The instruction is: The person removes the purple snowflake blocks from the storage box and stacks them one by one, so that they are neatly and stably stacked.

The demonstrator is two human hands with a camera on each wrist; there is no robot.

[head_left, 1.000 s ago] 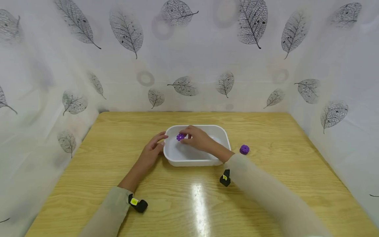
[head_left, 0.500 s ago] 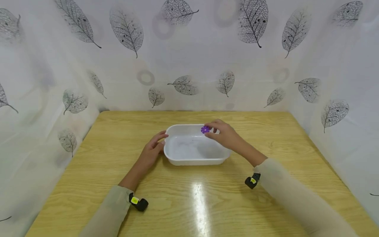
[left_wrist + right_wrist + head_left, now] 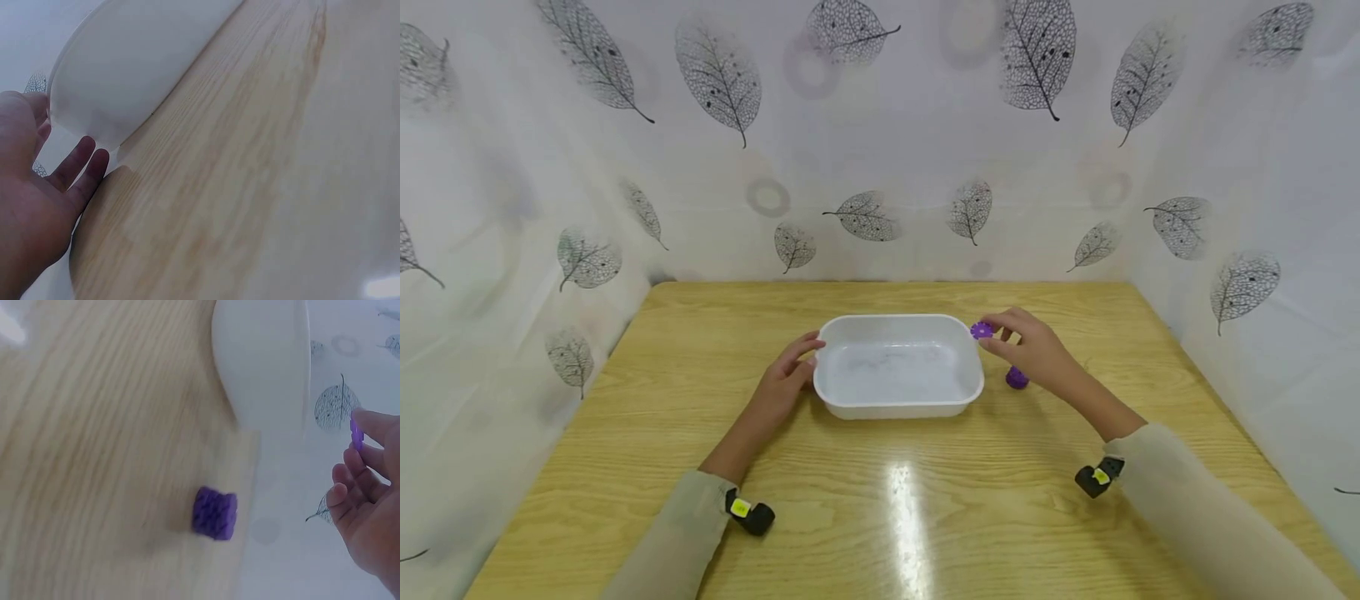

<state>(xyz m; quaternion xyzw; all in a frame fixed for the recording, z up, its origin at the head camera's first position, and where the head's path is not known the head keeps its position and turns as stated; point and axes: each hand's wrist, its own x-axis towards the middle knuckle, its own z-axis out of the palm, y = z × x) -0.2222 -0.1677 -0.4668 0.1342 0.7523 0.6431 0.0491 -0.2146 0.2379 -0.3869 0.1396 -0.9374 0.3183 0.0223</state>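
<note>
My right hand (image 3: 1033, 350) pinches a thin purple notched disc (image 3: 981, 331) between thumb and finger, in the air just off the right rim of a white tray (image 3: 898, 410). In the right wrist view the disc (image 3: 357, 432) appears edge-on, and the other fingers are loosely bent. A stack of purple notched discs (image 3: 1017, 378) stands on the table below the right hand; the right wrist view shows the stack (image 3: 214, 513) as several layers. My left hand (image 3: 778, 387) touches the tray's left end with relaxed fingers, the fingertips (image 3: 97, 159) against its outer wall.
The wooden table (image 3: 820, 500) runs back to a white curtain (image 3: 880, 150) printed with leaves, which also hangs at both sides. A light reflection lies on the tabletop in front of the tray.
The right hand has moved right, out of the tray and past its right rim, still pinching the disc. The stack, hidden half a second ago, shows again. The left hand has stayed put.
</note>
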